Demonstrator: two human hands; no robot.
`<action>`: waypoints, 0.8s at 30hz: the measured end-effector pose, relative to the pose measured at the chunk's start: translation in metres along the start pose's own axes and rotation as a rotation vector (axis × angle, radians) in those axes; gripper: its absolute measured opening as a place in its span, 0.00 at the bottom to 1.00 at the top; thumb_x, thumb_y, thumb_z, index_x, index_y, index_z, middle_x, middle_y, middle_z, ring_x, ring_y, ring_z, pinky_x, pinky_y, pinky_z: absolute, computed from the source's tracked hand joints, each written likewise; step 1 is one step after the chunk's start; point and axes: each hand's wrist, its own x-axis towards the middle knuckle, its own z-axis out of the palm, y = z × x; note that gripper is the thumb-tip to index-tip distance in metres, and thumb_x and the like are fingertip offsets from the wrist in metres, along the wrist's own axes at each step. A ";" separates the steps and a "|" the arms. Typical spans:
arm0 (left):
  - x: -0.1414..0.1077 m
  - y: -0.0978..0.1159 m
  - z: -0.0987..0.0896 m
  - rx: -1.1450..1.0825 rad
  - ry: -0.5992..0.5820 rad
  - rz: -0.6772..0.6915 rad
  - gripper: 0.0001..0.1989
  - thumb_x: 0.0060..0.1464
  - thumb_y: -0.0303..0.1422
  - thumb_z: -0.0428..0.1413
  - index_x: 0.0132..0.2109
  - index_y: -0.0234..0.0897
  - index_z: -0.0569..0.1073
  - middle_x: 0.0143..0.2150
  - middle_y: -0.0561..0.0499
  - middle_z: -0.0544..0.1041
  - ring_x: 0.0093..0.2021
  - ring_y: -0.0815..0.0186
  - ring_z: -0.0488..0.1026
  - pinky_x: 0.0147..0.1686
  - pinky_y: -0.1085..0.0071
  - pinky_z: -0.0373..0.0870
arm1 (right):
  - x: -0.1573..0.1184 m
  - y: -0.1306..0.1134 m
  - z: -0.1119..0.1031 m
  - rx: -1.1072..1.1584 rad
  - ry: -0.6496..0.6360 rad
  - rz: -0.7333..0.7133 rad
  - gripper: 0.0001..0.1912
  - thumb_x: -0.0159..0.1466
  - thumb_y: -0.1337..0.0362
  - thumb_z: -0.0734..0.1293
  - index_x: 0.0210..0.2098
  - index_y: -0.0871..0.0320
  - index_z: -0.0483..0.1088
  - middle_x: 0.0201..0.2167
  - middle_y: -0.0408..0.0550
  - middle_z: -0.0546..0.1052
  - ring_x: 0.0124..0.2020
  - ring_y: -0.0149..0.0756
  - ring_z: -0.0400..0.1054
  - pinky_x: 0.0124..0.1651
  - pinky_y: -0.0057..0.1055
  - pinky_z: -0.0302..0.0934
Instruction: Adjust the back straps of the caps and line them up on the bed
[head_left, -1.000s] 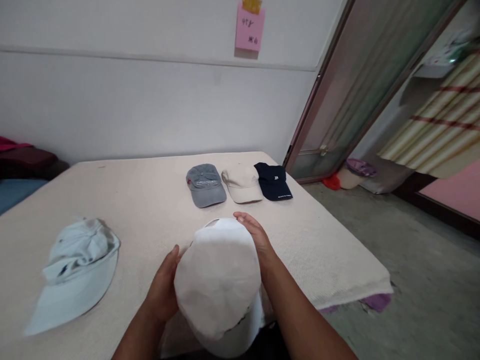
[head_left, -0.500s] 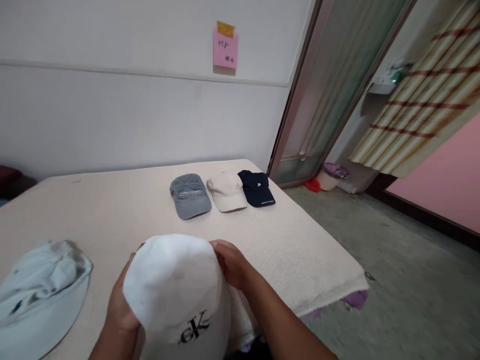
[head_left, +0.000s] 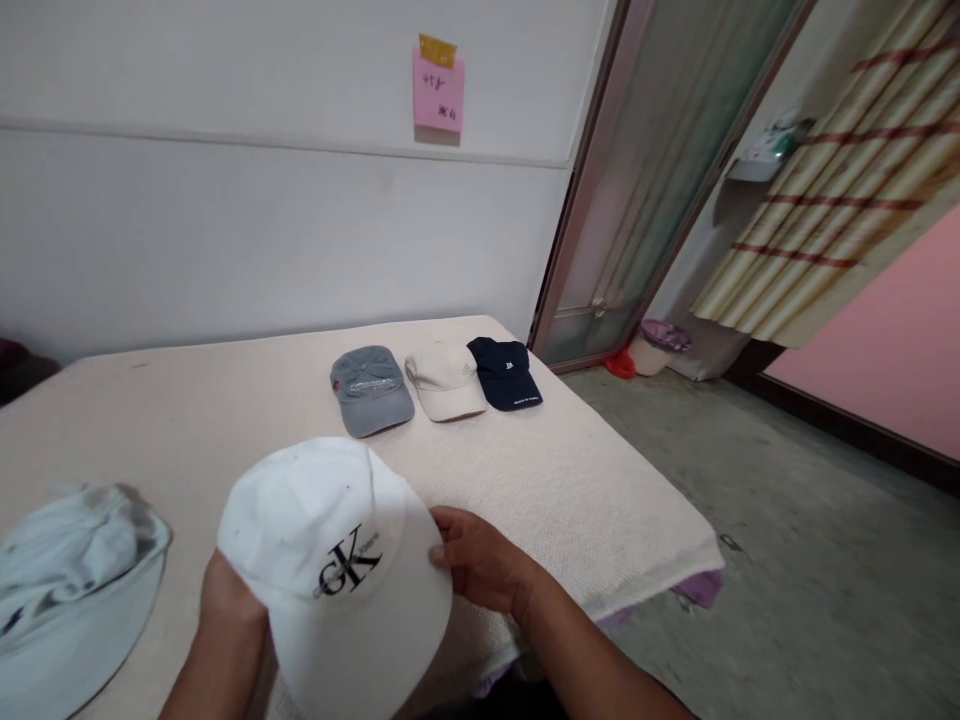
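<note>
A white baseball cap (head_left: pixel 307 510) with black "CK" lettering is held up between both hands, its brim toward me. My left hand (head_left: pixel 231 590) grips the cap's left side, with most of its fingers hidden beneath. On the other side, my right hand (head_left: pixel 476 555) pinches the right edge near the brim, thumb on top. To the left, a pale, crumpled cap (head_left: pixel 82 580) lies on the bed. Farther back sit a grey cap (head_left: pixel 373 392), a cream cap (head_left: pixel 448 382) and a navy cap (head_left: pixel 506 375) in a row, brims facing me.
The bed (head_left: pixel 600 500) has a cream textured cover and meets a white wall (head_left: pixel 262 230). A pink note (head_left: pixel 438 95) is taped there. Right of the bed are a sliding glass door (head_left: pixel 660 150), a waste bin (head_left: pixel 656 350), a checked curtain (head_left: pixel 832 200) and concrete floor.
The white cap has turned and tilted, so its brim and lettering now show more fully. My right hand has shifted down along its edge toward the brim. The view has moved slightly.
</note>
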 end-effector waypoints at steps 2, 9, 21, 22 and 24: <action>-0.008 -0.017 0.018 0.015 -0.034 0.051 0.22 0.63 0.29 0.38 0.60 0.44 0.64 0.37 0.50 0.82 0.34 0.65 0.79 0.34 0.71 0.76 | -0.004 -0.005 -0.007 0.000 0.099 -0.113 0.21 0.50 0.67 0.72 0.43 0.61 0.70 0.40 0.50 0.76 0.38 0.36 0.70 0.41 0.32 0.61; -0.039 -0.067 0.071 0.047 -0.117 -0.285 0.30 0.60 0.37 0.47 0.64 0.24 0.53 0.48 0.29 0.75 0.47 0.52 0.75 0.39 0.61 0.76 | -0.037 -0.046 -0.044 0.065 0.365 -0.531 0.15 0.53 0.67 0.70 0.41 0.57 0.70 0.38 0.46 0.77 0.36 0.34 0.72 0.41 0.31 0.64; -0.052 -0.076 0.081 0.154 -0.046 -0.351 0.15 0.62 0.28 0.42 0.47 0.25 0.70 0.36 0.36 0.79 0.30 0.63 0.78 0.25 0.74 0.77 | -0.136 -0.072 -0.169 -0.123 1.207 -0.815 0.14 0.46 0.63 0.68 0.33 0.58 0.72 0.30 0.45 0.79 0.29 0.38 0.72 0.32 0.33 0.67; -0.052 -0.077 0.081 0.166 -0.044 -0.351 0.14 0.61 0.27 0.42 0.45 0.25 0.70 0.36 0.37 0.79 0.29 0.64 0.78 0.24 0.75 0.77 | -0.142 -0.070 -0.176 -0.144 1.257 -0.817 0.12 0.45 0.64 0.68 0.31 0.59 0.72 0.26 0.44 0.78 0.26 0.36 0.71 0.30 0.32 0.66; -0.053 -0.078 0.082 0.190 -0.039 -0.346 0.14 0.61 0.26 0.43 0.43 0.25 0.71 0.34 0.38 0.79 0.28 0.65 0.78 0.24 0.75 0.77 | -0.153 -0.067 -0.188 -0.201 1.321 -0.832 0.10 0.43 0.65 0.68 0.26 0.59 0.71 0.22 0.42 0.77 0.23 0.34 0.69 0.26 0.29 0.64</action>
